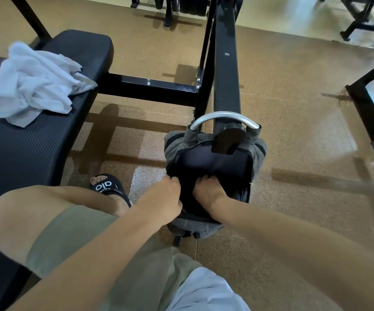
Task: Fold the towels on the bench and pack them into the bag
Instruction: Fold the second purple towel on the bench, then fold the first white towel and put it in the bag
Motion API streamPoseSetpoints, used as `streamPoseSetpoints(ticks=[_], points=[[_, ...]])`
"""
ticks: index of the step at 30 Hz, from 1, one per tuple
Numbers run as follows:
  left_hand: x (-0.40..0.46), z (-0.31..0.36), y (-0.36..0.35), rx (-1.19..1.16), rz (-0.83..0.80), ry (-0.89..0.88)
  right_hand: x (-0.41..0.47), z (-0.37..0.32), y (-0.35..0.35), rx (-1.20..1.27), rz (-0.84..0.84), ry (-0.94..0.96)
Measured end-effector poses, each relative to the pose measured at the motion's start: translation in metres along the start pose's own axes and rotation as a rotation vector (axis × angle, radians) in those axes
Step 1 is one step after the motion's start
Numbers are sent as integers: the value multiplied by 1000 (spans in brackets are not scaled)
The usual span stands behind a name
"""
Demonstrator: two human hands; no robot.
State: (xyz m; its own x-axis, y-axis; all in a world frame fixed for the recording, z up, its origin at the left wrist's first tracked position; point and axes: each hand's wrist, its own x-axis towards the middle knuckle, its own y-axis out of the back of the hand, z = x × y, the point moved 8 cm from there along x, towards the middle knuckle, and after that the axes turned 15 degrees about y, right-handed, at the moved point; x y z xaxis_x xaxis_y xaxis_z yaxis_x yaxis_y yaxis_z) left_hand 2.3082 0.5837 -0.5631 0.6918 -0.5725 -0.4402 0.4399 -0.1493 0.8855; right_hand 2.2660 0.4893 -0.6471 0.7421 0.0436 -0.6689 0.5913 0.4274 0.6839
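Both hands, left hand [170, 196] and right hand [206, 190], grip the opening of the bag [208, 162] on the floor. Towels [31, 84] lie crumpled on the worktop [22, 151], far left; unfolded, they may not fit.

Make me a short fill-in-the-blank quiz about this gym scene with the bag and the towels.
1. The white towels lie crumpled on the black ____.
2. Both hands, the left hand and the right hand, are on the grey ____.
3. The bag sits on the ____, against a black metal frame.
4. The visible foot wears a black ____.

Missing words: bench; bag; floor; sandal
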Motion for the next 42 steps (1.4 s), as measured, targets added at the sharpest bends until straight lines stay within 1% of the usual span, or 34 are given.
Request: streamPoseSetpoints(ticks=[3, 5, 8, 10, 12, 17, 20, 22, 23, 24, 26, 28, 31, 34, 38, 40, 42], points=[[-1, -5, 11, -39, -6, -19, 4, -4, 1, 28, 9, 12], [0, -7, 22, -63, 18, -30, -6, 0, 15, 115, 78, -37], [6, -21, 47, -117, 67, -34, -38, 5, 64, 234, 289, -60], [9, -36, 69, -138, 124, -17, -58, 6, 105, 272, 434, -15], [9, -60, 95, -136, 208, 32, -64, 6, 145, 318, 543, 31], [3, -155, 147, -156, 359, 251, -34, -18, 235, 447, 712, 134], [-13, -224, 163, -332, 453, 372, 5, -34, 287, 493, 804, 196], [-27, -271, 166, -471, 516, 446, 40, -46, 319, 437, 863, 200], [-33, -294, 164, -503, 532, 489, 58, -53, 334, 400, 885, 206], [-37, -317, 160, -508, 531, 533, 79, -60, 347, 371, 888, 215], [-41, -356, 146, -489, 461, 609, 116, -68, 368, 359, 850, 219], [-39, -387, 132, -486, 378, 663, 154, -68, 386, 414, 801, 220], [-27, -422, 116, -537, 313, 723, 205, -62, 413, 523, 760, 239], [-4, -445, 106, -588, 263, 740, 243, -58, 442, 578, 744, 263], [28, -464, 93, -598, 195, 728, 284, -61, 467, 684, 679, 290], [37, -471, 92, -615, 193, 732, 303, -59, 470, 739, 700, 245], [44, -476, 95, -640, 197, 737, 314, -54, 468, 783, 774, 184]])
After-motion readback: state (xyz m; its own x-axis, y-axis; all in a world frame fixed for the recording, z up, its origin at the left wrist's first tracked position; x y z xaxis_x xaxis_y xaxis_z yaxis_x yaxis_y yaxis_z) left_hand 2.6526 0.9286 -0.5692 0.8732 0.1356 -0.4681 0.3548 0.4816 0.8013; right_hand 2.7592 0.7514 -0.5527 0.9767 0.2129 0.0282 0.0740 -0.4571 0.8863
